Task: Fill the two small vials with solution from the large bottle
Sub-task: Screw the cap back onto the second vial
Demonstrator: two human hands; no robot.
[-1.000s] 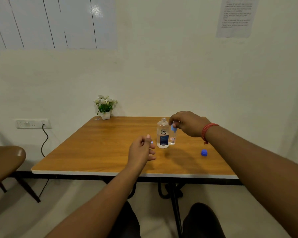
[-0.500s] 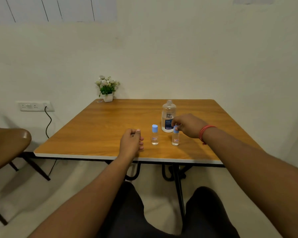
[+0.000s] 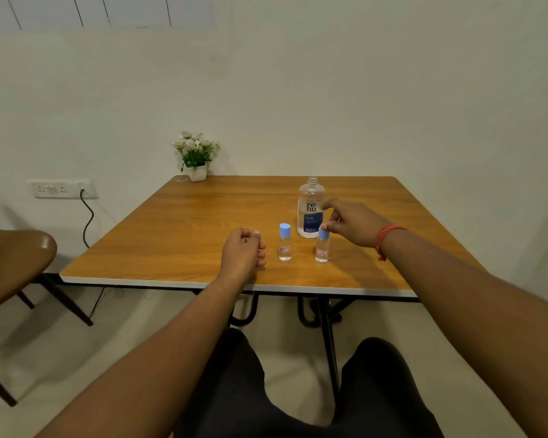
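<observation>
Two small vials stand capped on the desk (image 3: 171, 235), side by side near its front edge: the left vial (image 3: 284, 243) just off the left hand's (image 3: 241, 255) knuckles, the right vial (image 3: 322, 246) under the right hand (image 3: 353, 223). At about twelve o'clock from the pair stands the large bottle (image 3: 310, 207), upright, its neck bare with no cap on it.

Right-hand fingers (image 3: 329, 227) touch the blue cap of the right vial at its top; whether they pinch it or are just leaving it, I cannot tell. Left-hand fingers are curled into a loose fist resting on the desk, holding nothing that shows.

Both vials show clear liquid and carry caps, so filling looks finished or close to it.

Risks from here: the right wrist sits right beside the uncapped bottle, and a careless sweep back towards five o'clock could tip it and spill solution across the desk. A cap not fully tightened would leak if the narrow vial toppled, and a fingertip dragging off the cap could knock it over. At eleven o'clock, far off, a potted plant (image 3: 196, 154) is out of harm's way.
</observation>
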